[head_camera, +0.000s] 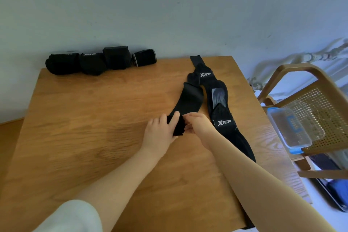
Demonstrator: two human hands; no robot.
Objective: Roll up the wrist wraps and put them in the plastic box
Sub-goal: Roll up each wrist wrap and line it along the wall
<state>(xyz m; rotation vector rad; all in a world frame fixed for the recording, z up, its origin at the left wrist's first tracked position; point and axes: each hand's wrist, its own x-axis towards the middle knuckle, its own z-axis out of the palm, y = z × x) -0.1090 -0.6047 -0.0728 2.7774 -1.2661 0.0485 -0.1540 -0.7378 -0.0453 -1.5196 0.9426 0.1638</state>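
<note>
Fingers of the left hand and right hand pinch the near end of a black wrist wrap flat on the counter, apparently starting its roll, the plastic box waiting on a chair alongside.

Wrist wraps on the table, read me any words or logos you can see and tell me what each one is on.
"XTEP": white logo at the far end of the unrolled wrist wrap.
"XTEP": white logo on the same wrap nearer the right hand.
White print on one of the rolled wraps by the wall: too blurred to read.
</note>
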